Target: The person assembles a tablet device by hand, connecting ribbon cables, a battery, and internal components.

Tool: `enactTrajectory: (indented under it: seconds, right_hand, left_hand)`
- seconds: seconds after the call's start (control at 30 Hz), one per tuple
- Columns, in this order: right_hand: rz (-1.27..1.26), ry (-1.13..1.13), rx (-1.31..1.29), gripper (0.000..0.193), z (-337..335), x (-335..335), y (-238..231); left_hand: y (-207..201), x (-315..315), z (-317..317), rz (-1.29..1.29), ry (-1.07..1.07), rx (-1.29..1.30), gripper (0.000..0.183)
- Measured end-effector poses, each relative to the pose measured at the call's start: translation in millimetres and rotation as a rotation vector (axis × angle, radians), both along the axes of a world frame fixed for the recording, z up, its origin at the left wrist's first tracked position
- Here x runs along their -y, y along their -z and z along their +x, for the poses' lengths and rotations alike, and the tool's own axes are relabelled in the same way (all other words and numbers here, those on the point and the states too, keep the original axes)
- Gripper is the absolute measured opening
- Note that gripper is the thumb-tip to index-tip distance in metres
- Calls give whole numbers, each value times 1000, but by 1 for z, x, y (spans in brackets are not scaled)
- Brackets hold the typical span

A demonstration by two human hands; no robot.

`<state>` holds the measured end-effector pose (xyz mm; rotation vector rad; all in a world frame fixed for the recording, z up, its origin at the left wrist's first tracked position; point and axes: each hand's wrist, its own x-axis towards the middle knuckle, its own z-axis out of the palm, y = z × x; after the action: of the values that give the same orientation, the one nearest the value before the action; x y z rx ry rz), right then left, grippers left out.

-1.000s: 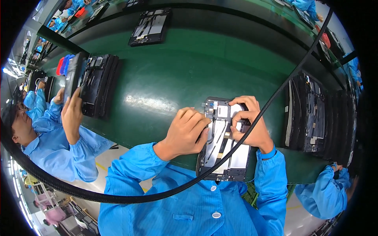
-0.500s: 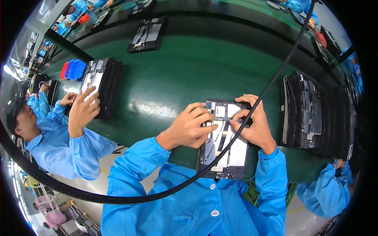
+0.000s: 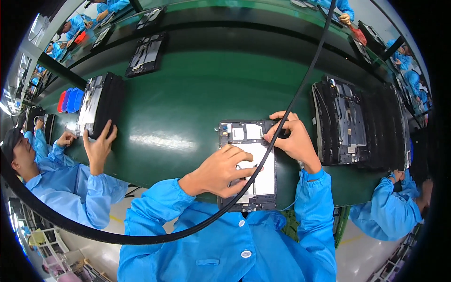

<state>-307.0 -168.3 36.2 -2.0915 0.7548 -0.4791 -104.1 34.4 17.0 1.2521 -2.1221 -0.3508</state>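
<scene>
An opened tablet (image 3: 268, 176) lies on the green bench in front of me, its black frame, white inner panels and small boards exposed. My left hand (image 3: 223, 170) rests over its middle, with fingers apart and slightly bent, the fingertips on the white panel. At the upper right edge of the tablet, my right hand (image 3: 295, 141) has its thumb and forefinger pinched together; whatever is between them is too small to make out. A black cable (image 3: 300, 89) crosses the view in front of my right hand and hides part of the tablet.
A stack of similar tablets (image 3: 347, 124) stands on the right. On the left, a co-worker's hand (image 3: 99, 148) touches another stack (image 3: 96, 101), beside blue bins (image 3: 73, 99). One more opened tablet (image 3: 145, 55) lies farther back on the green bench (image 3: 197, 89).
My left hand has moved down from the tablet's upper left side to its middle. My right fingers remain near the upper right edge. The co-worker's hand has lowered onto the left stack.
</scene>
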Motion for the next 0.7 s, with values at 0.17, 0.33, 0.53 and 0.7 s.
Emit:
enactTrajectory:
  seconds: [0.17, 0.33, 0.53, 0.7]
  right_hand:
    - [149, -40, 10, 16, -7, 3, 3]
    - [128, -75, 24, 17, -10, 3, 3]
    - [102, -120, -20, 20, -12, 7, 1]
    - [91, -126, 11, 24, -13, 7, 6]
  left_hand:
    - [-1, 9, -6, 25, -142, 3, 55]
    - [0, 13, -9, 44, -130, 58, 55]
    - [0, 19, -13, 35, -125, 60, 53]
    - [-3, 26, -16, 37, -114, 82, 51]
